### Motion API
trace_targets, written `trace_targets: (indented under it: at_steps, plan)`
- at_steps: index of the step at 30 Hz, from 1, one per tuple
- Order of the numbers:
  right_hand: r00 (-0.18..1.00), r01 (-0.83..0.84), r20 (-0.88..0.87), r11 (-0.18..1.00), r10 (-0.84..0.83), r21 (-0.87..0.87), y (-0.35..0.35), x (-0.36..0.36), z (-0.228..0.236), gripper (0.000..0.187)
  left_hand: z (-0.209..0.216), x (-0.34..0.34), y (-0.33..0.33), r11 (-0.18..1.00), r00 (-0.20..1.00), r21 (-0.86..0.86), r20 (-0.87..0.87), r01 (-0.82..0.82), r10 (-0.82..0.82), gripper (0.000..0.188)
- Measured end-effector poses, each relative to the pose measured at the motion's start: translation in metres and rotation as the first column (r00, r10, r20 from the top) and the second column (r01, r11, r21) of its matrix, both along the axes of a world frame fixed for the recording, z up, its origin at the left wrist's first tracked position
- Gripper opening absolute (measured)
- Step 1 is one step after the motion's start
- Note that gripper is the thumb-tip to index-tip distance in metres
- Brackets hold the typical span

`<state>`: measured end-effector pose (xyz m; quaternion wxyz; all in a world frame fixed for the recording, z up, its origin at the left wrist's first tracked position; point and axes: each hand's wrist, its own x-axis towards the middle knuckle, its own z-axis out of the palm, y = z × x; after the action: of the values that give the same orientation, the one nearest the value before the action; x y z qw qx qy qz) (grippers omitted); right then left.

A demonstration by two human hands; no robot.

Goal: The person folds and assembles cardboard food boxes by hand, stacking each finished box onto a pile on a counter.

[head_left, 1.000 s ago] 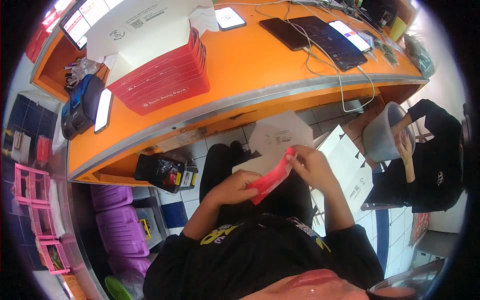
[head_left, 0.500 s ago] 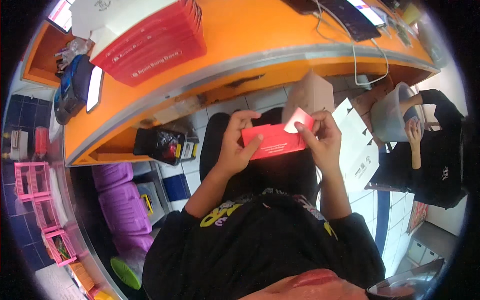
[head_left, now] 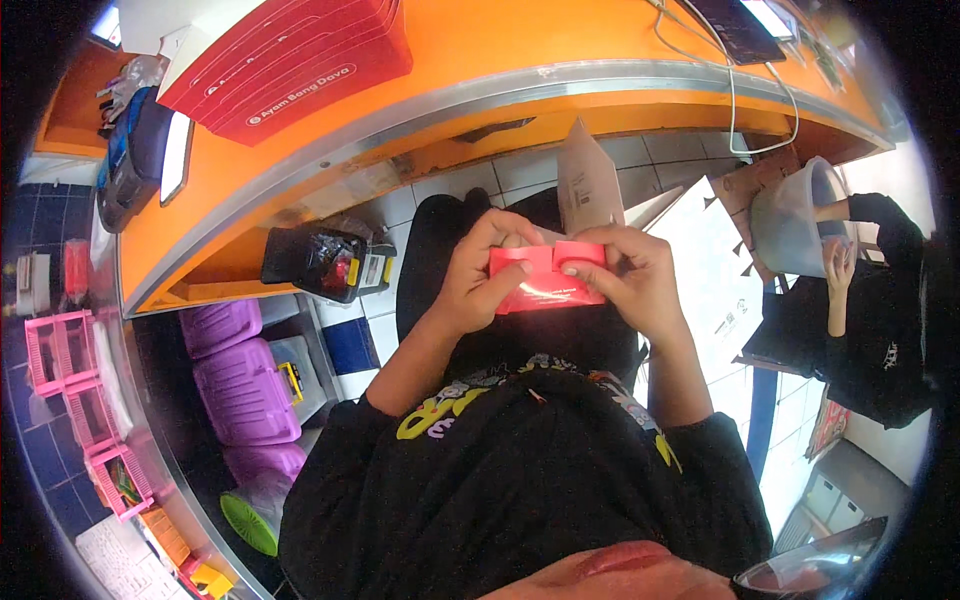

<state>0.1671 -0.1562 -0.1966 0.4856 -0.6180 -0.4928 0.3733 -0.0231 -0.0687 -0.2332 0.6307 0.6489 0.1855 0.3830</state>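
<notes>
Over my lap I hold a red cardboard food box [head_left: 545, 293], part folded, with pale print on the side toward me. My left hand [head_left: 478, 275] pinches its left end, thumb on the front and fingers behind. At the other end my right hand [head_left: 640, 280] presses a red flap with the thumb, its fingers curled behind the card. A pale cardboard panel [head_left: 590, 188] stands up just behind my hands; whether it joins the red part I cannot tell. White flat box sheets [head_left: 708, 285] lie to the right of my right hand.
Stacked red boxes [head_left: 315, 75] stand on the orange counter [head_left: 480, 50]. A white cable [head_left: 733, 110] hangs over its edge. At the right, another person's hands reach into a translucent tub [head_left: 785, 225]. Purple crates [head_left: 240, 390] and a black bin [head_left: 315, 265] are at the left.
My right hand has moved slightly left and folded the right flap, which now lies flatter against the red front. The pale panel behind has shifted left.
</notes>
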Motion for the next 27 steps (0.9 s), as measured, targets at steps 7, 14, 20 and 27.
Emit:
trace_targets:
  at_steps: [7, 14, 20, 27]
  plan:
    - [0.988, -0.019, 0.156, 0.993, 0.0, 0.116, 0.005, 0.001, -0.001, 0.013, -0.006, 0.0, 0.003, 0.998, 0.982, -0.041, 0.187, 0.038, -0.029, 0.018]
    - [0.972, -0.075, 0.232, 0.982, 0.033, 0.175, 0.001, 0.0, -0.011, 0.012, -0.01, -0.001, 0.009, 0.983, 0.99, 0.175, 0.125, 0.046, -0.069, 0.032]
    - [0.647, 0.509, -0.567, 0.842, -0.51, -0.176, 0.0, 0.024, -0.024, 0.032, 0.004, 0.009, 0.026, 0.718, 0.832, 0.659, -0.254, -0.224, 0.492, 0.105]
    - [0.855, 0.327, -0.198, 0.795, -0.479, -0.511, -0.048, 0.036, -0.096, 0.036, -0.078, 0.018, 0.007, 0.995, 0.972, -0.033, -0.218, -0.097, 0.088, 0.074]
